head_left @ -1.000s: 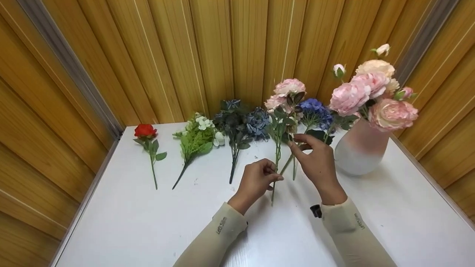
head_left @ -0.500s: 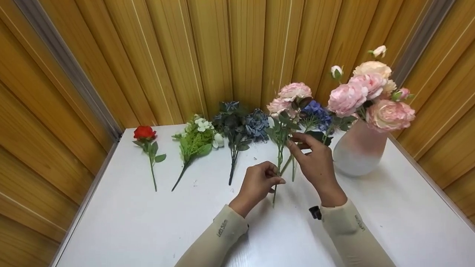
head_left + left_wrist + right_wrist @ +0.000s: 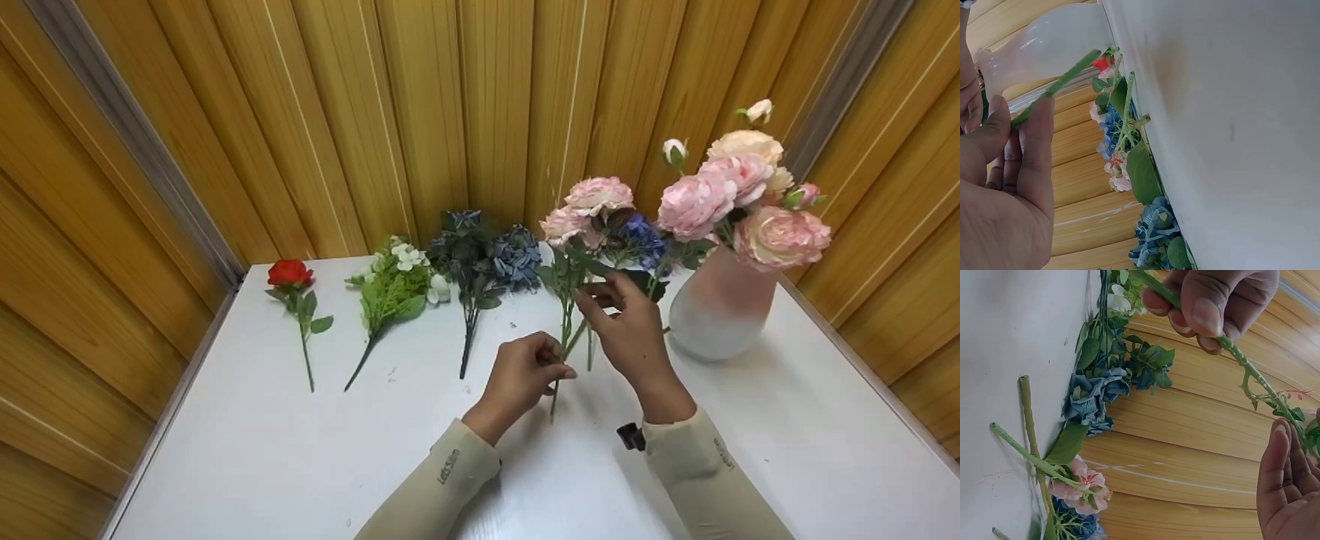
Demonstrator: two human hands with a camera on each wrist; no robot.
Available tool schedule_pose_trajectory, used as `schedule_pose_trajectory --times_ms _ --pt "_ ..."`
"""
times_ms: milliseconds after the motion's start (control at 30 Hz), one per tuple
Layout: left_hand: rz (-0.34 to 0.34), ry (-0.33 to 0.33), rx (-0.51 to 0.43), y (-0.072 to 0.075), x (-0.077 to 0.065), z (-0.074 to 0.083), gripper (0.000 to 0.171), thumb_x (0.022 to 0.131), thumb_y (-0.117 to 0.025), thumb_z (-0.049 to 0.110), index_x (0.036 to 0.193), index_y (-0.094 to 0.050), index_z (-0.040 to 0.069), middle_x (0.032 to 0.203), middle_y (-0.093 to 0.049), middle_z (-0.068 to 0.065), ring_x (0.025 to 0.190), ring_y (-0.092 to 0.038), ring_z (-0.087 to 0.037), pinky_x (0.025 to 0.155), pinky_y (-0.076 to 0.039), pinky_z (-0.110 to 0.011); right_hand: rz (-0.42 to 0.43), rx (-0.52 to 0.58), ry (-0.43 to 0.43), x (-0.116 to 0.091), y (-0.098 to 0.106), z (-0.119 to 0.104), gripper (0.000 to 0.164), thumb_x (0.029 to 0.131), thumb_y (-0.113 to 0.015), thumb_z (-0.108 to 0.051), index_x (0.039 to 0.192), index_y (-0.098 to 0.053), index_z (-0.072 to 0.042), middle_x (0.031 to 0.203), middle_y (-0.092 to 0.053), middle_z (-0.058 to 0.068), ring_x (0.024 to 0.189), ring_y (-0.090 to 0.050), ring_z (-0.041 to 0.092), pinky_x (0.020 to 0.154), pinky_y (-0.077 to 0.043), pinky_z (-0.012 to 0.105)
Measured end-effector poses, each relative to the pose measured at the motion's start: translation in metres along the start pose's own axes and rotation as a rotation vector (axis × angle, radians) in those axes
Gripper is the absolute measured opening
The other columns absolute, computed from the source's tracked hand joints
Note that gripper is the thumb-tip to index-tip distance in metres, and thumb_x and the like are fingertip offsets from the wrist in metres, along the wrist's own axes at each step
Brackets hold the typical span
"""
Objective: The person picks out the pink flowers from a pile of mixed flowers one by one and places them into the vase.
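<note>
A pink peony spray (image 3: 598,196) stands nearly upright over the table, its leafy stem between my two hands. Low on that stem, my left hand (image 3: 525,375) pinches it with thumb and fingers; in the left wrist view the cut end of the green stem (image 3: 1072,72) juts out past the fingertips. Higher up, by the leaves, my right hand (image 3: 636,341) holds the stem with its thumb and fingertips. The right wrist view has the right hand (image 3: 1292,489) below and the left hand (image 3: 1219,304) above, the thorny stem (image 3: 1252,371) running between them.
A pink-and-white vase (image 3: 716,319) filled with peonies stands at the right. Along the back lie a red rose (image 3: 291,273), a white-flowered green spray (image 3: 391,289), a dusty-blue bunch (image 3: 517,256) and a blue-violet hydrangea (image 3: 643,238). Wood-look panels (image 3: 420,112) enclose the table.
The peony heads have tilted a little to the right and come down. My right hand has shifted slightly along with the stem; the left hand keeps its pinch. The whole head view has shifted slightly.
</note>
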State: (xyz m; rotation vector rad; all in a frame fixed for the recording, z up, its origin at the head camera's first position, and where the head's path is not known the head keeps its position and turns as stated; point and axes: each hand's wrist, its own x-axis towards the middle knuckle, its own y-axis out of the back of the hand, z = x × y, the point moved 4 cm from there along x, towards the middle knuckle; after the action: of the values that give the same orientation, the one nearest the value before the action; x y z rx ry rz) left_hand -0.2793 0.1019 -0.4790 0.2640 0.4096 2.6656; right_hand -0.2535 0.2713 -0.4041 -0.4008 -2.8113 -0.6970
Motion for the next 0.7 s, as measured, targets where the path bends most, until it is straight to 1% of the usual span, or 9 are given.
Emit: schedule_pose_trajectory --times_ms 100,233,333,433,533,600,700 --pt "0.004 -0.003 0.010 0.0001 0.0001 -0.0002 0.019 0.096 -0.090 0.006 0.102 -0.073 0.007 0.087 -0.075 0.000 0.083 -0.083 -0.026 0.062 -0.067 -0.024 0.003 -0.009 0.002 -0.0008 0.0000 -0.0002 0.051 0.113 -0.073 -0.047 0.152 -0.067 -0.014 0.140 -0.080 0.012 0.126 -0.075 0.027 0.098 -0.060 0.034" --pt "0.009 -0.012 0.027 0.0002 0.0005 -0.0001 0.020 0.095 -0.092 0.006 0.098 -0.072 0.010 0.085 -0.076 0.000 0.073 -0.075 -0.007 0.061 -0.066 -0.023 0.016 -0.009 0.009 -0.0015 0.0002 -0.0008 0.048 0.112 -0.073 -0.046 0.148 -0.071 -0.014 0.137 -0.081 0.012 0.121 -0.075 0.026 0.090 -0.059 0.024" --pt "0.009 -0.015 0.032 0.0001 0.0005 0.0003 0.021 0.094 -0.093 0.006 0.097 -0.072 0.010 0.084 -0.076 0.000 0.073 -0.075 -0.007 0.061 -0.066 -0.023 0.028 0.003 0.015 -0.0020 0.0001 -0.0015 0.046 0.112 -0.075 -0.045 0.147 -0.073 -0.015 0.134 -0.082 0.011 0.119 -0.076 0.024 0.088 -0.058 0.022" --pt "0.005 -0.013 0.034 -0.0006 0.0002 -0.0001 0.022 0.093 -0.093 0.006 0.097 -0.072 0.010 0.084 -0.076 0.000 0.076 -0.079 -0.014 0.061 -0.065 -0.022 0.046 0.007 0.026 -0.0030 0.0005 -0.0023 0.042 0.111 -0.077 -0.043 0.143 -0.076 -0.015 0.128 -0.084 0.011 0.114 -0.077 0.019 0.087 -0.057 0.021" --pt "0.001 -0.016 0.039 -0.0013 0.0000 -0.0002 0.022 0.093 -0.093 0.005 0.095 -0.072 0.011 0.084 -0.077 0.000 0.078 -0.081 -0.018 0.061 -0.065 -0.021 0.064 0.017 0.042 -0.0038 0.0015 -0.0030 0.036 0.110 -0.078 -0.039 0.137 -0.079 -0.014 0.123 -0.084 0.011 0.108 -0.076 0.011 0.083 -0.059 0.021" --pt "0.000 -0.025 0.045 -0.0015 -0.0001 0.0003 0.022 0.093 -0.093 0.005 0.095 -0.072 0.011 0.084 -0.078 0.000 0.077 -0.080 -0.016 0.061 -0.064 -0.021 0.071 0.037 0.050 -0.0042 0.0020 -0.0034 0.033 0.110 -0.079 -0.036 0.134 -0.080 -0.013 0.121 -0.084 0.012 0.105 -0.075 0.006 0.080 -0.061 0.020" --pt "0.001 -0.039 0.053 -0.0014 0.0000 0.0013 0.023 0.093 -0.094 0.005 0.094 -0.072 0.011 0.083 -0.078 0.000 0.072 -0.076 -0.009 0.060 -0.063 -0.020 0.069 0.073 0.048 -0.0048 0.0023 -0.0039 0.034 0.110 -0.079 -0.035 0.133 -0.079 -0.011 0.120 -0.083 0.014 0.102 -0.075 0.001 0.079 -0.063 0.020"
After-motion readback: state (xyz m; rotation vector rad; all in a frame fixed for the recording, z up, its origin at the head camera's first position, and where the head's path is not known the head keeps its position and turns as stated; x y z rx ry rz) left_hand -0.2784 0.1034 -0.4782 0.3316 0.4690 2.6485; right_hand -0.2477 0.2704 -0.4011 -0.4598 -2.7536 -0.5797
